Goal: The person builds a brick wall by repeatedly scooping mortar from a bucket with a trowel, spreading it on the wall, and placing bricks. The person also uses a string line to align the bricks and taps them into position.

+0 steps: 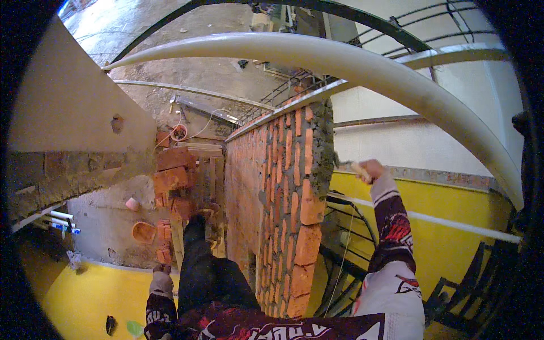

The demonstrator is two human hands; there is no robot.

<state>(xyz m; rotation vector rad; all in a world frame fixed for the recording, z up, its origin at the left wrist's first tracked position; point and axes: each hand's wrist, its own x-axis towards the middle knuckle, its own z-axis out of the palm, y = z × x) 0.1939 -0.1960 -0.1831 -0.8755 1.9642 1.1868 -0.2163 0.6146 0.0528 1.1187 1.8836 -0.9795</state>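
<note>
My right hand (373, 169) is closed around the pale handle of a trowel (359, 169). The trowel's dark blade is beside the grey mortar (323, 144) on the far end of a red brick wall (297, 226); whether it touches the mortar is hard to make out. Thick grey joints run between the wall's bricks. My left hand (161, 268) hangs low on the left, near a small stack of bricks (164, 232). Its fingers are too small and dark to read.
More red bricks (171, 170) are piled left of the wall, with an orange bucket (179, 132) behind them. An orange basin (144, 232) is on the left. A long pale beam (266, 48) arches across the top. Black metal frames (470, 289) stand at the right.
</note>
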